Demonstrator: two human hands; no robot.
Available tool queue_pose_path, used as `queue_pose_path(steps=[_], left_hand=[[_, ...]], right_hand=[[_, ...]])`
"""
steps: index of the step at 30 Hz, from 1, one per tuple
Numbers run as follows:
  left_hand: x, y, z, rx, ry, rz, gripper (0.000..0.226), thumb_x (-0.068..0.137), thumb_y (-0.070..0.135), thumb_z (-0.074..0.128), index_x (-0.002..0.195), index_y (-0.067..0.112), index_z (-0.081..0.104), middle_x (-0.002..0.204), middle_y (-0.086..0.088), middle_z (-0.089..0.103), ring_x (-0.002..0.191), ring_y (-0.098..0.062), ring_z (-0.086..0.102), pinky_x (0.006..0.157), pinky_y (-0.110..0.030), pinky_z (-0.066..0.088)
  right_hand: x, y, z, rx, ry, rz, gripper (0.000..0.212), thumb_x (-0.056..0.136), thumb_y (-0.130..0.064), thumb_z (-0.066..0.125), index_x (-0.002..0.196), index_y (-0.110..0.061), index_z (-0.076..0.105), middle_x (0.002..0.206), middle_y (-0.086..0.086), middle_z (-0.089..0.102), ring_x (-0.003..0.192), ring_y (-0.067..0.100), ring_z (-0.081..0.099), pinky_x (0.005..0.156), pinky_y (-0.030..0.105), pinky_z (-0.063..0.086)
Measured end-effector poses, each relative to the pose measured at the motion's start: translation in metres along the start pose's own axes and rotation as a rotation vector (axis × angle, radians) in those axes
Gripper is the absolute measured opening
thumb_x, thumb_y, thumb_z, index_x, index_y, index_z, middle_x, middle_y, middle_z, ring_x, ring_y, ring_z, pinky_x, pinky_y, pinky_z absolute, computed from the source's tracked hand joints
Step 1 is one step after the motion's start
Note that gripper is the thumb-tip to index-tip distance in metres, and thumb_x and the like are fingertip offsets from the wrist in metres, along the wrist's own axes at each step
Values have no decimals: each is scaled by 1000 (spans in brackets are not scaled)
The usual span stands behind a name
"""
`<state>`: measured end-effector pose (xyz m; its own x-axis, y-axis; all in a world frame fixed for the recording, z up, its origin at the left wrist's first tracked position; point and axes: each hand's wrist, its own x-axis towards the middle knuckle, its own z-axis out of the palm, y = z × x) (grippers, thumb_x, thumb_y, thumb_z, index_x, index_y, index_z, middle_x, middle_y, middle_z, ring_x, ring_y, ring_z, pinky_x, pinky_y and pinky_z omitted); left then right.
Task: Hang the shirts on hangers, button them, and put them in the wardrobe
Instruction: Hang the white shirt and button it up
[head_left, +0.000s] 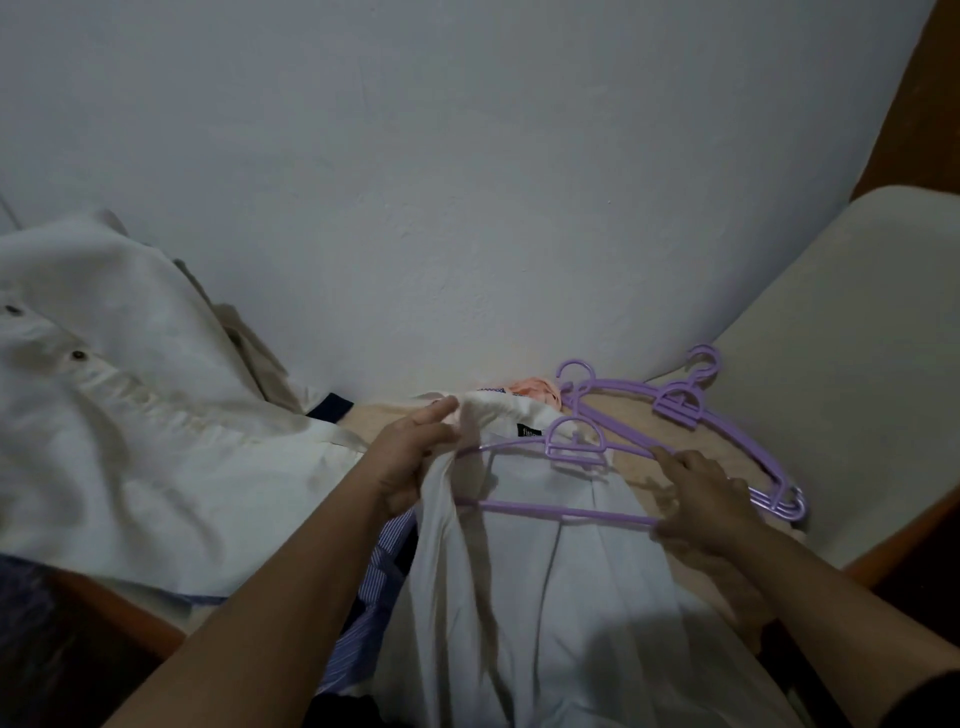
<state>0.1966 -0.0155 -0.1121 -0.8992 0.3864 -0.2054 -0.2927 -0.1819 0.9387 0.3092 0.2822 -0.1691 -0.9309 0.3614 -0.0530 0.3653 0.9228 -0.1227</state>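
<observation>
White shirt (545, 571) lies at six o'clock, left hand (410, 457) gripping its collar, right hand (696, 504) clamped on the purple hanger (561, 512) going in; buttoning and wardrobe remain, cream shirt (130, 415) waits at nine.

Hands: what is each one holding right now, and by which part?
The left hand grips the white shirt at its collar and shoulder. The right hand holds the purple hanger by its right end, where arm and bottom bar meet.
</observation>
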Motion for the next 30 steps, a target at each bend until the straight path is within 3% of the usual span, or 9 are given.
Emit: queue_pose_path(steps=[5, 9, 15, 18, 21, 24, 26, 28, 30], left_hand=[[-16, -24, 32, -173, -105, -114, 47, 91, -7, 45, 134, 11, 50, 106, -16, 68, 84, -26, 64, 73, -31, 55], [-12, -37, 15, -257, 16, -145, 52, 92, -5, 45, 142, 12, 42, 112, -14, 63, 85, -25, 63, 76, -37, 54], [-9, -73, -41, 398, 278, -123, 55, 88, -3, 55, 139, 16, 48, 115, -7, 63, 67, -15, 60, 58, -23, 49], [-4, -79, -48, 857, 339, 110, 53, 85, 11, 67, 136, 10, 52, 129, -18, 55, 110, -25, 58, 90, -23, 44], [6, -74, -48, 1180, 439, 398, 60, 73, 36, 79, 127, 20, 58, 131, -10, 42, 119, -25, 45, 98, -31, 38], [26, -67, -45, 1394, 339, 513, 79, 59, 64, 77, 127, 31, 57, 143, -6, 35, 128, -27, 35, 104, -47, 31], [41, -62, -42, 1554, 181, 522, 100, 49, 85, 59, 135, 37, 49, 153, -4, 27, 139, -28, 22, 109, -52, 19], [58, -60, -42, 1700, 32, 457, 117, 42, 93, 42, 145, 39, 32, 158, 1, 18, 145, -26, 7, 113, -50, 5], [72, -59, -42, 1801, -54, 433, 120, 45, 92, 46, 149, 39, 22, 159, 6, 15, 147, -23, -1, 114, -50, -4]], right_hand=[[1, -32, 8, 118, -7, -15, 107, 69, -48, 77, 150, -27, 11, 148, 4, 28, 134, 26, 30, 102, 42, 33], [-1, -53, 22, 168, -39, -17, 110, 68, -50, 77, 151, -26, 9, 145, 4, 30, 131, 24, 32, 100, 39, 35], [7, -69, 41, 167, -75, -19, 110, 68, -50, 77, 150, -25, 8, 149, 3, 29, 133, 25, 31, 103, 42, 33], [15, -69, 46, 172, -82, -2, 110, 68, -50, 77, 150, -26, 8, 150, 3, 27, 134, 25, 31, 105, 43, 31], [25, -65, 49, 170, -129, -2, 113, 67, -52, 76, 151, -27, 4, 152, 3, 22, 136, 26, 27, 106, 42, 29], [34, -60, 47, 192, -193, -14, 115, 65, -53, 77, 151, -29, 3, 154, 3, 17, 138, 27, 22, 108, 41, 26], [39, -55, 46, 299, -222, -5, 119, 59, -57, 79, 151, -29, 7, 153, 5, 18, 139, 28, 22, 110, 40, 26], [46, -47, 46, 487, -199, 37, 120, 51, -66, 74, 150, -25, 19, 150, 6, 26, 136, 27, 28, 111, 38, 29], [53, -41, 48, 651, -124, 98, 103, 61, -65, 73, 145, -19, 35, 143, 5, 40, 129, 25, 41, 107, 34, 34]])
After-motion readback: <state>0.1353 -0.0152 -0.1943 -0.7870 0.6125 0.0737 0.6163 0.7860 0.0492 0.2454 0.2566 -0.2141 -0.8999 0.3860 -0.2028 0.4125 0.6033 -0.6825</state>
